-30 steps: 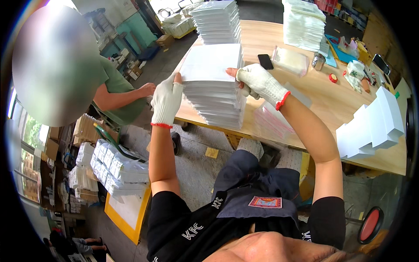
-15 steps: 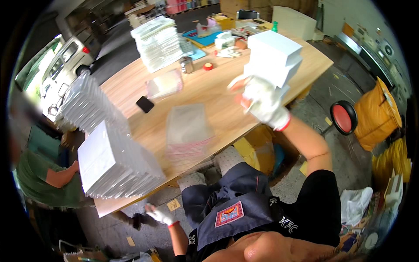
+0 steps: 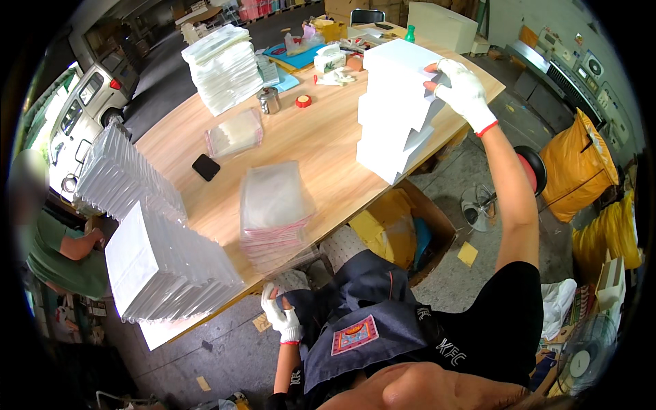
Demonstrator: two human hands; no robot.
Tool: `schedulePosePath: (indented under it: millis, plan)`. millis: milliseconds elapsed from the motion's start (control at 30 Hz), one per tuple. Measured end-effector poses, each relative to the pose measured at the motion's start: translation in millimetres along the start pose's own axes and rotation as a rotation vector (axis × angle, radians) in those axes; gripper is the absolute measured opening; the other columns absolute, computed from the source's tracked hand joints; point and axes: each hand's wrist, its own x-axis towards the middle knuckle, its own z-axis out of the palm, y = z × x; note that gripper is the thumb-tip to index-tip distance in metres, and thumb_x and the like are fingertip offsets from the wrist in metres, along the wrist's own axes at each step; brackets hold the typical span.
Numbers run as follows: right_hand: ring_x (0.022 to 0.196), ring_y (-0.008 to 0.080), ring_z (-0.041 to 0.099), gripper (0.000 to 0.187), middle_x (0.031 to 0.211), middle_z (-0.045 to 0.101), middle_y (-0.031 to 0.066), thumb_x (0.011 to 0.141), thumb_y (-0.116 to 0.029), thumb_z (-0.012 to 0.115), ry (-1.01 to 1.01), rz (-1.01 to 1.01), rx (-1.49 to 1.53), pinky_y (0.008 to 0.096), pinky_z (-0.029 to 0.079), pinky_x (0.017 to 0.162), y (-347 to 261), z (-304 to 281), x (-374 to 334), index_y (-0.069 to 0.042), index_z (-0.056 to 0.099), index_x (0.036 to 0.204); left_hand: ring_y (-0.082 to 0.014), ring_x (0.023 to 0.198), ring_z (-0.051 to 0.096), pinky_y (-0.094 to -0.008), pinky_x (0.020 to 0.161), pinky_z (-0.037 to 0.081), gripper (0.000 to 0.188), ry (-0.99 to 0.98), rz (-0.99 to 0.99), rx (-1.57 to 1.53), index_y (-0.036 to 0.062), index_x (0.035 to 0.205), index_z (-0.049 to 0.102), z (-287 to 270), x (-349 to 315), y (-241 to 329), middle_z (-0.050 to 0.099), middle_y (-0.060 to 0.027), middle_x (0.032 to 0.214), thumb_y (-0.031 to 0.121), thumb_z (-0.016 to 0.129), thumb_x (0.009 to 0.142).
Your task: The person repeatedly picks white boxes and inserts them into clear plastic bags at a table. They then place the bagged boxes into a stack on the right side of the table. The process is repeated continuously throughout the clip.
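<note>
My right hand [image 3: 461, 89], in a white glove with bare fingertips, is at the right side of a stack of white paper blocks [image 3: 389, 113]. Its thumb and forefinger are apart, with their tips against the top block's edge. The blocks sit at uneven angles on each other. My left hand [image 3: 280, 320], gloved the same way, hangs below the table's front edge beside my thigh. Its fingers are loosely bent and apart, with nothing in them. Closest to it on the table is a fanned pile of clear plastic bags [image 3: 273, 205] with pinkish edges.
Two stacks of plastic-wrapped white packs [image 3: 167, 266] fill the table's left end. A black phone [image 3: 206, 167], more bags [image 3: 234, 133], a metal can [image 3: 268, 101], a tape roll [image 3: 303, 101] and a tall white stack [image 3: 222, 72] lie farther back. Another person [image 3: 65, 253] stands at left.
My right hand has moved right and farther away, to the upper edge of the white stack. My left hand has come up and right, toward my thigh. The view has shifted slightly.
</note>
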Motion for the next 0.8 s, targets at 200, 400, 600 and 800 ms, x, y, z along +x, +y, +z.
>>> schedulePosePath:
  millis: [200, 400, 600, 800]
  plan:
    - [0.088, 0.0241, 0.056, 0.036, 0.092, 0.061, 0.0082, 0.080, -0.043, 0.062, 0.002, 0.199, 0.213, 0.0346, 0.043, 0.079, 35.1, -2.7, -4.0, -0.010, 0.061, 0.095, -0.0362, 0.108, 0.050, -0.0427, 0.096, 0.038, 0.030, -0.052, -0.044, 0.045, 0.0028, 0.108, 0.057, -10.8, -12.2, 2.1, 0.056, -0.0175, 0.113, 0.006, 0.054, 0.078]
    - [0.047, 0.0064, 0.040, 0.037, 0.063, 0.051, 0.0010, 0.083, -0.047, 0.059, -0.374, 0.752, 0.868, 0.0183, 0.028, 0.040, 44.8, 6.0, 8.8, -0.010, 0.062, 0.085, -0.0363, 0.106, 0.051, -0.0432, 0.093, 0.040, 0.025, -0.182, 0.196, 0.012, 0.0034, 0.103, 0.058, 2.4, 19.0, 21.4, 0.057, -0.0162, 0.111, 0.006, 0.055, 0.079]
    - [0.039, 0.0030, 0.036, 0.027, 0.061, 0.050, 0.0003, 0.087, -0.031, 0.057, -0.197, 0.964, 1.495, 0.0146, 0.027, 0.030, 30.1, 5.0, -14.6, -0.007, 0.054, 0.100, -0.0349, 0.106, 0.053, -0.0422, 0.092, 0.042, 0.021, -0.259, 0.282, -0.050, 0.0043, 0.102, 0.059, 13.4, 36.0, 49.8, 0.057, -0.0149, 0.111, 0.013, 0.055, 0.084]
    - [0.067, 0.0177, 0.061, 0.036, 0.089, 0.061, 0.0123, 0.086, -0.021, 0.059, -0.133, 0.840, 1.680, 0.0250, 0.054, 0.050, 17.5, 9.9, -45.1, 0.000, 0.048, 0.113, -0.0352, 0.101, 0.055, -0.0402, 0.088, 0.043, 0.024, -0.345, 0.219, -0.178, 0.0035, 0.103, 0.061, 35.8, 48.7, 60.4, 0.059, -0.0168, 0.108, 0.005, 0.056, 0.079]
